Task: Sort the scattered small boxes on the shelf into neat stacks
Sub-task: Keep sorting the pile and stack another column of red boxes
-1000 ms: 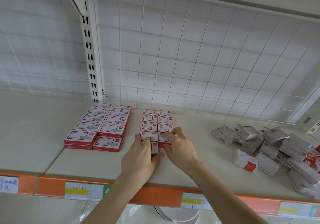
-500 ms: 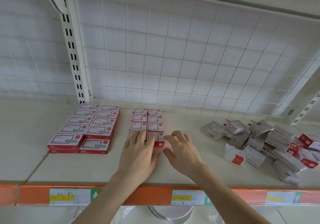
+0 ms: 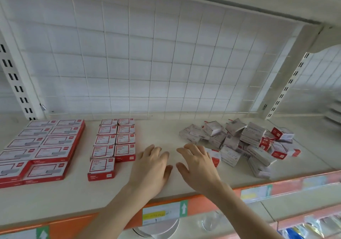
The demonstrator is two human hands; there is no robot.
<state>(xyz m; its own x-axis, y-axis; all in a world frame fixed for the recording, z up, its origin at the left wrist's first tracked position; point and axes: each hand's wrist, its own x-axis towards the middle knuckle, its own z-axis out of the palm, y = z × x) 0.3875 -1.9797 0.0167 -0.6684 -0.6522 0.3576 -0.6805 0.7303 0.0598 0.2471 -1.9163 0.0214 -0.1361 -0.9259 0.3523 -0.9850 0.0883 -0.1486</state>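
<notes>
Small red-and-white boxes lie in two neat columns (image 3: 114, 142) at the shelf's middle left; the nearest left one (image 3: 101, 168) sits a little forward of its row. A loose heap of the same small boxes (image 3: 243, 141) is scattered on the right. My left hand (image 3: 153, 166) hovers flat over bare shelf just right of the columns, fingers apart, empty. My right hand (image 3: 197, 165) is beside it, fingers spread, its fingertips close to the nearest box of the heap (image 3: 215, 157), touching nothing that I can see.
Larger red-and-white boxes (image 3: 42, 146) are laid in two columns at the far left. The cream shelf (image 3: 162, 133) has an orange front rail with price labels (image 3: 162, 213). A white wire grid backs the shelf; slotted uprights stand at both sides.
Both hands have left the front of the small-box columns and moved right toward the heap. The view has swung right as well.
</notes>
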